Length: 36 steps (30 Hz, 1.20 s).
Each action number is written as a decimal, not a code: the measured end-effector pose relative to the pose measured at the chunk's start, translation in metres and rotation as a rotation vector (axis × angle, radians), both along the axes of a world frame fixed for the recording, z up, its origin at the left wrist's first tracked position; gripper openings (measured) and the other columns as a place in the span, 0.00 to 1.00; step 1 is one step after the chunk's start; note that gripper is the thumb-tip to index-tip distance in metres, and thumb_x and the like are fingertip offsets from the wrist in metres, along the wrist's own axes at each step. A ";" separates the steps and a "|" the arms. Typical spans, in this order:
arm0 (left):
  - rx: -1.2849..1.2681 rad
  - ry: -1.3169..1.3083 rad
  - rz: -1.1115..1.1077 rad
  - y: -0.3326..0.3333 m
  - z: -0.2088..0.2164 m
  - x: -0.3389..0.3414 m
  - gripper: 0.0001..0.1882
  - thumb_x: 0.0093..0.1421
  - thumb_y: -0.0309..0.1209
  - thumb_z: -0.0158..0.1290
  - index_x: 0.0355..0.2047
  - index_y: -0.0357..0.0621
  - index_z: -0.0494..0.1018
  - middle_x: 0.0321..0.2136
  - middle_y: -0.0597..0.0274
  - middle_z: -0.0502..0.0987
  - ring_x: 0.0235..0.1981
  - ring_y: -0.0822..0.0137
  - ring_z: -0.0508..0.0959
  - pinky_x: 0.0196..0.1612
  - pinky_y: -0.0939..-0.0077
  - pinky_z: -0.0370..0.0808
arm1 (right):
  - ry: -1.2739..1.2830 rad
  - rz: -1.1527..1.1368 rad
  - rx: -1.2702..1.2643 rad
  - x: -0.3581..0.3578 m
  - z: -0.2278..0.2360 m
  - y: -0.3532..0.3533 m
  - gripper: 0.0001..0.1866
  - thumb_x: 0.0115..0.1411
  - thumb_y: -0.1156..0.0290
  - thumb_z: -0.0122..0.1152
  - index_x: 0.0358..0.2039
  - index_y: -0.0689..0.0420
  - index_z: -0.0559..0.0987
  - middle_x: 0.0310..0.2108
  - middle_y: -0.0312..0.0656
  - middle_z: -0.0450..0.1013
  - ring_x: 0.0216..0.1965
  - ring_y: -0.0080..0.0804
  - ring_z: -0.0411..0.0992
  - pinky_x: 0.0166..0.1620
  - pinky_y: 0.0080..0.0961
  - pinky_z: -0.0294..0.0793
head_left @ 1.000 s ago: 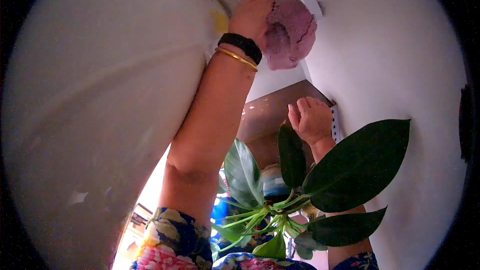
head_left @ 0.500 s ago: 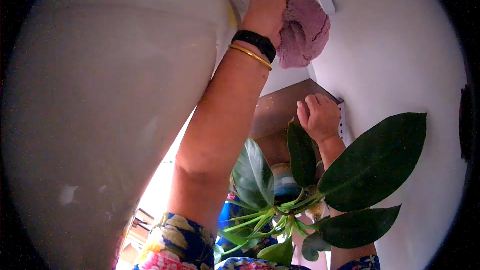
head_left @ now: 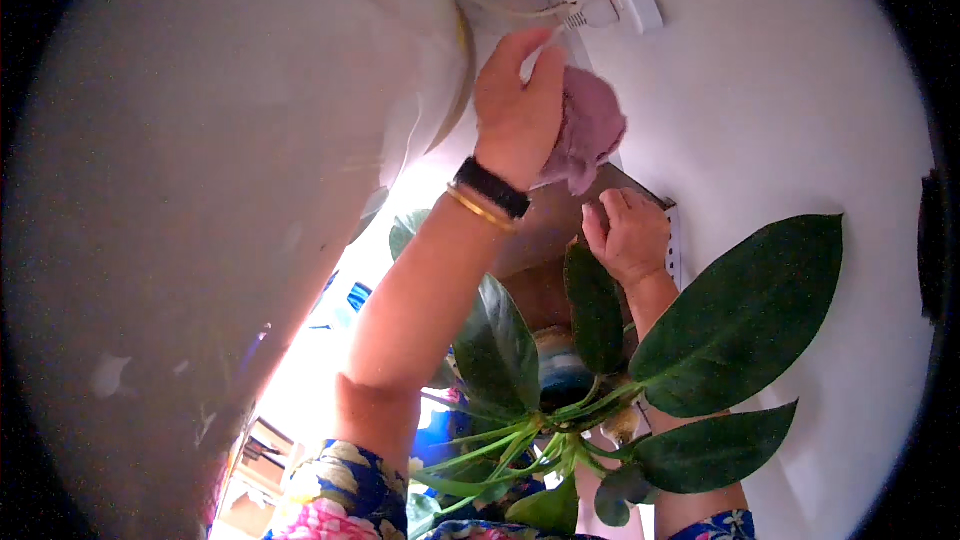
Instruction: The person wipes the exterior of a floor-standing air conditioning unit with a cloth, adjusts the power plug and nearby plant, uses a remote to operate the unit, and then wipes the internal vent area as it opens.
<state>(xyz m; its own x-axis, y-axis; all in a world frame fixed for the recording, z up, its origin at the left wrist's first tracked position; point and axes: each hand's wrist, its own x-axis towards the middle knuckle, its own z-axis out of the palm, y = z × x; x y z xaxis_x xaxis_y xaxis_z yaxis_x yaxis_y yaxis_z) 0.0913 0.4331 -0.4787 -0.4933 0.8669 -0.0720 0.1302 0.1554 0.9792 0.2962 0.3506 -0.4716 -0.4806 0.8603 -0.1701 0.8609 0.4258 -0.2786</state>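
A purple cloth (head_left: 592, 120) hangs bunched at the palm side of my left hand (head_left: 518, 105), just below a white plug. The thumb and forefinger stand somewhat apart, while the other fingers are hidden behind the hand and cloth. Lower and to the right, my right hand (head_left: 632, 232) is by the corner of a brown furniture top (head_left: 540, 230). Its fingers are curled, and what they hold, if anything, cannot be seen. A large-leafed green plant (head_left: 738, 315) stands between me and that surface, its leaves partly covering my right forearm.
A big glossy pale curved body (head_left: 220, 190) fills the left side. White plugs (head_left: 640, 0) and a cable (head_left: 495, 5) are at the top, against the white wall (head_left: 780, 120). Below the furniture top a blue-and-white round object (head_left: 563, 370) shows partly behind leaves.
My left hand has come down and slightly left, away from the plugs, with the cloth now more bunched. The view has shifted slightly; my right hand stays by the furniture corner.
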 end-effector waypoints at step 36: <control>-0.156 -0.277 -0.055 0.089 -0.002 -0.003 0.27 0.53 0.45 0.61 0.40 0.32 0.74 0.31 0.59 0.78 0.33 0.67 0.76 0.39 0.72 0.74 | 0.095 -0.072 -0.082 0.009 0.000 0.001 0.26 0.50 0.63 0.63 0.48 0.56 0.70 0.39 0.47 0.75 0.36 0.50 0.75 0.38 0.43 0.75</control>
<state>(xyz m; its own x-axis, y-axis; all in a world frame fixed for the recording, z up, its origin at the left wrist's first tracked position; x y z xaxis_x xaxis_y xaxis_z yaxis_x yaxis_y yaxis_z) 0.0885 0.5217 -0.4803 -0.3893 0.8594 -0.3314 -0.1258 0.3068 0.9434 0.3052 0.3513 -0.4714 -0.4354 0.8783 -0.1976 0.8564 0.3365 -0.3915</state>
